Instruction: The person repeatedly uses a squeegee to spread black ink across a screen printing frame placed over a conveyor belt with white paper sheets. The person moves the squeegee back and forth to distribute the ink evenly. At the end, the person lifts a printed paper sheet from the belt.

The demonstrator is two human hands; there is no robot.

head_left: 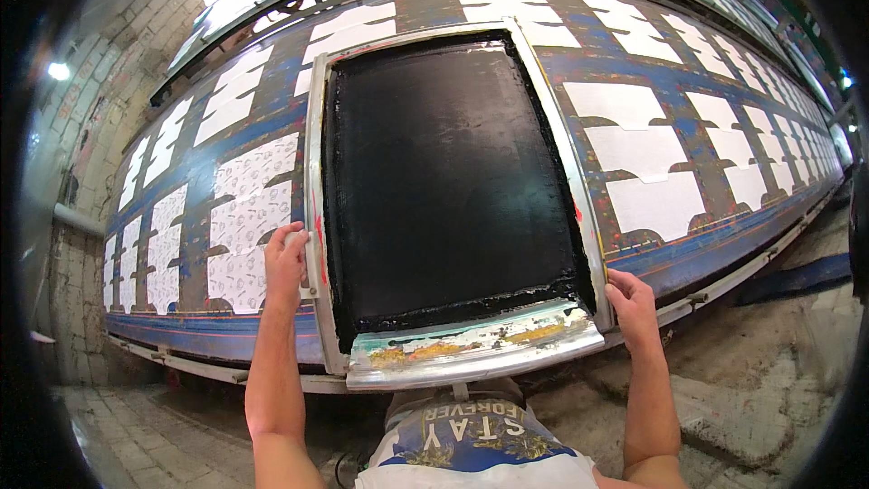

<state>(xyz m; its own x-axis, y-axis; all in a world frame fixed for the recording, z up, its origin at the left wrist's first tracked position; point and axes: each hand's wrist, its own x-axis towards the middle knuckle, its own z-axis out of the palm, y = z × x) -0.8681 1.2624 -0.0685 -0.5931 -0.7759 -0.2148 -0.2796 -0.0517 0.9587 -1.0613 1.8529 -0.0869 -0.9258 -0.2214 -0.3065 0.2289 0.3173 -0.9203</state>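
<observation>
A large screen printing frame [317, 172] with pale metal sides lies over the long table in front of me. Its mesh [453, 181] is coated in glossy black ink, thickest along the inner edges. My left hand [286, 258] is closed on the frame's left side, near a small fitting. On the opposite side, my right hand [631, 299] grips the frame's edge, thumb and fingers bent round it. Across the near end runs a metal ledge [480, 349] smeared with white, green and ochre ink. Fabric under the frame is hidden.
White cut fabric pieces [647, 149] lie in rows on the stained table [579, 63]. Left of the frame, several fabric pieces [253, 217] carry small dark prints. A metal rail [724, 294] follows the table's near edge. A brick wall [109, 81] stands at the left.
</observation>
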